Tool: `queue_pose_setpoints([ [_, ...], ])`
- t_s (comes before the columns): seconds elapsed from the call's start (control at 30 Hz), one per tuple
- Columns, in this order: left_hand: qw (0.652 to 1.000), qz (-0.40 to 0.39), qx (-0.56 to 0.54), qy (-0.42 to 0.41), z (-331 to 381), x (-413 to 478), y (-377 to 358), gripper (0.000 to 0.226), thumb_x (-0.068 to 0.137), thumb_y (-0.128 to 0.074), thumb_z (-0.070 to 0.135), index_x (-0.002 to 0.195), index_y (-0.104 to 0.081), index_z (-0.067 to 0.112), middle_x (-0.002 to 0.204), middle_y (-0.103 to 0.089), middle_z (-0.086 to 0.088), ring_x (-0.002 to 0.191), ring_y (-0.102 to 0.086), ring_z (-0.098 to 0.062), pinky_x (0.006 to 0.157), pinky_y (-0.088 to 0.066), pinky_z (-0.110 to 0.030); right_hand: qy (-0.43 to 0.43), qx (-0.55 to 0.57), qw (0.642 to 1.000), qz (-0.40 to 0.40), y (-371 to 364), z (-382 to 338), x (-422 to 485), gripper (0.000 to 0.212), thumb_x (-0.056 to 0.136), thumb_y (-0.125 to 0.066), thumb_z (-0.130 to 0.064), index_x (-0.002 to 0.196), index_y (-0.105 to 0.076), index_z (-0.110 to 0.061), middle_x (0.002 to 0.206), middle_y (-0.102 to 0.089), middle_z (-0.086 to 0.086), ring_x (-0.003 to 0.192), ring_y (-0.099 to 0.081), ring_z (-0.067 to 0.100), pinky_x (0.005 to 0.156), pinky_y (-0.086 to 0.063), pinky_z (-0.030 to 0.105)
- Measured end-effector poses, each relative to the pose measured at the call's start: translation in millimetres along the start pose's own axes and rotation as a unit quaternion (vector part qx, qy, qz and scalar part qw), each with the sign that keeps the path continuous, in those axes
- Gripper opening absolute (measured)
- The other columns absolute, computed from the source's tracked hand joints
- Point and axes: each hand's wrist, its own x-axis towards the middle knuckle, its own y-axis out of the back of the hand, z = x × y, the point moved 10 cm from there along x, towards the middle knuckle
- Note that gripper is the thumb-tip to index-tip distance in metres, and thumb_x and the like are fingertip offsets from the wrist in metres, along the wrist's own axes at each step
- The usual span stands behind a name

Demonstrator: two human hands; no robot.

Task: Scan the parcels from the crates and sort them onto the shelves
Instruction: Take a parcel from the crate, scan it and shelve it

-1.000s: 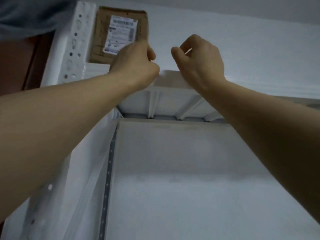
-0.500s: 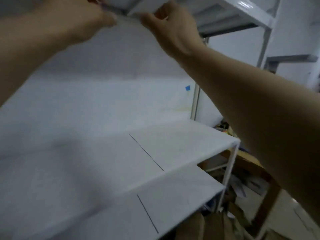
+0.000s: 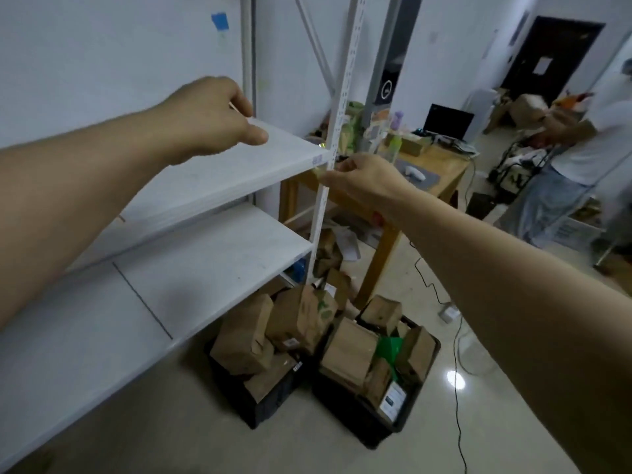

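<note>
Forearms are reaching forward from both lower corners, two hands in view. Left hand (image 3: 212,121) is hovering over the upper shelf (image 3: 239,169), fingers loosely curled, thumb pointing along the board, holding nothing. Right hand (image 3: 362,181) is sitting just beside the perforated upright post (image 3: 338,107), right under that shelf's front corner, fingers curled; whether they are gripping the post cannot be told, since only the back of the hand is showing. Lower shelf (image 3: 205,261) is lying beneath, so two boards are counted. Parcels (image 3: 301,316) are lying well below both hands, piled in two black crates on the floor: left crate (image 3: 270,401) is showing at least four brown packages, right crate (image 3: 362,422) at least five plus one green bag (image 3: 388,350); the piles are overlapping, so the exact count is uncertain. Compared with half a second ago, both hands are sitting lower, away from the underside of the higher shelf, and the view is tilting down so the crates are now showing; the labelled parcel seen a second ago is out of view. Farther back, one wooden table (image 3: 441,165) is carrying one laptop (image 3: 448,123), and one other person (image 3: 581,159) is standing at far right.
</note>
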Motion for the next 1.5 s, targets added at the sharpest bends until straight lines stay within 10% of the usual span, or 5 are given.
queue_pose_setpoints([
  [0.4,0.971,-0.23,-0.038,0.049,17.6,90.4,-342.1,0.033,0.087,-0.078,0.033,0.114,-0.061,0.021,0.107,-0.059,0.002,0.101,-0.058,-0.019,0.092,-0.053,-0.044,-0.203,0.062,0.973,-0.088,-21.4,309.5,61.2,0.043,0.088,-0.07,-0.05,0.116,-0.059,-0.018,0.103,-0.061,0.006,0.083,-0.056,0.018,0.068,-0.046,0.032],
  [0.63,0.919,-0.325,-0.049,0.219,-27.3,134.4,-509.1,0.024,0.095,-0.069,0.027,0.102,-0.064,0.005,0.104,-0.062,-0.012,0.095,-0.06,-0.027,0.078,-0.053,-0.037,-0.272,0.067,0.943,-0.18,-44.3,422.5,123.4,0.036,0.094,-0.066,-0.044,0.115,-0.057,-0.016,0.103,-0.059,0.002,0.098,-0.059,0.021,0.081,-0.05,0.035],
  [1.1,0.828,-0.214,-0.165,0.491,-82.5,96.6,-628.8,0.051,0.094,-0.069,0.029,0.14,-0.052,0.014,0.121,-0.06,-0.01,0.104,-0.058,-0.025,0.083,-0.054,-0.038,-0.238,0.087,0.899,-0.357,-127.5,518.8,217.6,0.065,0.092,-0.067,-0.047,0.146,-0.044,-0.019,0.138,-0.053,0.005,0.12,-0.056,0.029,0.1,-0.05,0.044],
  [1.3,0.738,-0.116,-0.215,0.629,-102.2,40.9,-673.2,0.021,0.098,-0.066,0.028,0.094,-0.059,0.009,0.085,-0.055,-0.006,0.072,-0.051,-0.018,0.055,-0.043,-0.026,-0.213,0.05,0.853,-0.474,-199.3,564.3,220.4,0.02,0.096,-0.067,-0.034,0.1,-0.061,-0.015,0.084,-0.054,0.002,0.071,-0.051,0.014,0.062,-0.042,0.026],
  [1.5,0.652,-0.017,-0.294,0.698,-138.8,-19.6,-719.3,0.04,0.099,-0.064,0.029,0.134,-0.057,0.011,0.117,-0.065,-0.01,0.087,-0.061,-0.02,0.058,-0.047,-0.025,-0.182,0.003,0.817,-0.547,-278.2,600.6,197.8,0.029,0.099,-0.061,-0.039,0.11,-0.049,-0.015,0.1,-0.055,0.005,0.095,-0.053,0.023,0.081,-0.044,0.035],
])
